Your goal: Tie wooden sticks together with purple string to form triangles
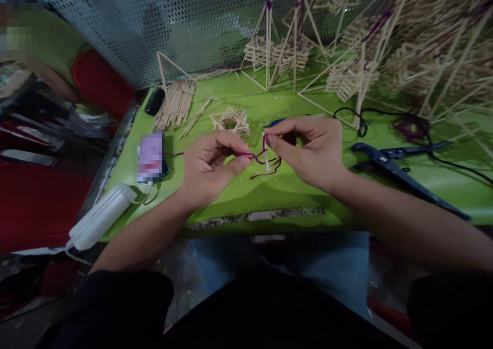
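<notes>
My left hand (211, 165) pinches one end of a purple thread (257, 157) between thumb and forefinger, just above the green table (269, 195). My right hand (308, 148) pinches the thread's other part together with a short pale wooden stick (265, 153) that stands nearly upright. The thread runs taut between the two hands, with loose ends curling down onto the table. Both hands sit close together at the table's middle.
A small woven stick frame (231, 121) lies behind the hands. Loose sticks (176, 107), a blue cutter tool (400, 169), a black cable (358, 117), a phone (151, 156), a white power bank (100, 216). Stick structures (385, 46) crowd the back right. Another person sits at far left.
</notes>
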{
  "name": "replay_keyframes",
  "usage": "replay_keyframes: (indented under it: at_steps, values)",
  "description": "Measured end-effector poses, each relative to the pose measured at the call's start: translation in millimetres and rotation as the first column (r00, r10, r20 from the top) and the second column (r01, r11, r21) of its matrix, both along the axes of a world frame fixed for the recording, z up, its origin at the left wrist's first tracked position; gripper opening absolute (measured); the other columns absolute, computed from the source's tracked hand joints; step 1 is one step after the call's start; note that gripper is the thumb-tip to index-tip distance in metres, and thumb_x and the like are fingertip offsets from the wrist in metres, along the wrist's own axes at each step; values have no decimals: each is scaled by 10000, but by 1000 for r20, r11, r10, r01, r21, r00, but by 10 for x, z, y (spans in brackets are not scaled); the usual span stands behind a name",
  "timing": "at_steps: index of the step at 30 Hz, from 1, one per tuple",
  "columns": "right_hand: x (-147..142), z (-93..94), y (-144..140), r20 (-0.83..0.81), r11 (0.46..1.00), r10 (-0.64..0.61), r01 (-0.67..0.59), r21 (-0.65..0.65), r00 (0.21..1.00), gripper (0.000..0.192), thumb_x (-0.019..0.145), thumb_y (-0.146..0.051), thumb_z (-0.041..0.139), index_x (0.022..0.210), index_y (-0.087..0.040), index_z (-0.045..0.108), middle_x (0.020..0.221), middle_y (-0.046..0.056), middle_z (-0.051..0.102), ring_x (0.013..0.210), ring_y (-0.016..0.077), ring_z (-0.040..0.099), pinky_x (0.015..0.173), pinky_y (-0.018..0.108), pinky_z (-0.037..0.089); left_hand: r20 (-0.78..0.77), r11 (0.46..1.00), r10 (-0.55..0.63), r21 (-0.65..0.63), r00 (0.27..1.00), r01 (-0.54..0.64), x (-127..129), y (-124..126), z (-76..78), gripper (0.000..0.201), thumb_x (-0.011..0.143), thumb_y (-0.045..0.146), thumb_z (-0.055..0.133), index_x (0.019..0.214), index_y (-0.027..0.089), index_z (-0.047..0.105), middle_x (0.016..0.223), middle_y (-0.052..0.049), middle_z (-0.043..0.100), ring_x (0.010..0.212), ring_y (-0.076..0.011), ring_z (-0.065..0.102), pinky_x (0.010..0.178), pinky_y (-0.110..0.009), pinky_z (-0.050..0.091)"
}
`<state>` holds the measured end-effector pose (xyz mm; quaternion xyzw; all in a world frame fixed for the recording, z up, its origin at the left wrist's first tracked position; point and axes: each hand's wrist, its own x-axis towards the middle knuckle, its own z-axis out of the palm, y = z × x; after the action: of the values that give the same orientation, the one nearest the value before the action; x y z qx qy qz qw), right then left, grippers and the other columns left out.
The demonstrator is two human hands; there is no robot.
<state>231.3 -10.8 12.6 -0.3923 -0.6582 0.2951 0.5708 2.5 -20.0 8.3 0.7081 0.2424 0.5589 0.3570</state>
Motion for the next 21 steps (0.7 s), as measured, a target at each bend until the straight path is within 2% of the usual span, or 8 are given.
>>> replay_keyframes:
  at_steps: [5, 8, 11, 13, 15, 21]
  values:
    - [-2, -15, -21, 8, 999, -12, 12, 37, 1000, 71, 944, -296, 864, 897, -250, 892, 778, 22, 812, 622, 148, 593, 553, 321, 465, 44, 999, 43, -23, 998, -42, -94, 102, -51, 358, 931, 515, 905, 1170, 253, 853, 1147, -89, 755, 1100, -257, 718, 941, -406, 594]
    - [-4, -23, -32, 42, 998, -13, 10, 65, 999, 43, 951, -294, 862, 926, -261, 876, 795, 20, 803, 636, 157, 598, 581, 337, 500, -70, 995, 49, -87, 996, -55, -90, 88, -31, 389, 964, 585, 879, 1187, 269, 838, 1221, -99, 799, 1199, -278, 746, 1054, -442, 600]
    - [-10, -39, -39, 42, 996, -18, 15, 85, 999, 51, 951, -301, 867, 977, -261, 848, 855, 27, 818, 670, 167, 618, 603, 349, 534, -199, 973, -69, -231, 978, 21, -24, 29, 13, 429, 926, 606, 922, 1134, 245, 821, 1117, -84, 831, 1056, -236, 779, 971, -398, 632]
    - [-12, -54, -41, 35, 995, -15, 12, 98, 999, 85, 942, -284, 873, 1012, -259, 832, 889, 29, 824, 691, 171, 629, 621, 354, 550, -207, 936, -139, -346, 968, 61, 24, -4, 38, 409, 917, 587, 937, 1036, 217, 807, 976, -60, 819, 897, -193, 752, 852, -348, 619]
    - [-11, -66, -38, 34, 995, -1, -3, 104, 999, 106, 937, -262, 875, 1026, -260, 819, 905, 25, 823, 703, 168, 632, 644, 356, 557, -183, 908, -159, -412, 970, 71, 53, -15, 53, 376, 924, 550, 941, 956, 206, 791, 881, -37, 792, 807, -163, 708, 792, -320, 586]
    - [11, -69, 17, -8, 983, 177, -177, 44, 984, 167, 986, -347, 869, 1096, -233, 815, 967, 33, 824, 759, 162, 675, 682, 335, 541, -207, 922, -118, -387, 971, 29, 28, 25, 41, 293, 940, 454, 927, 897, 204, 780, 835, -21, 779, 764, -145, 665, 764, -304, 540]
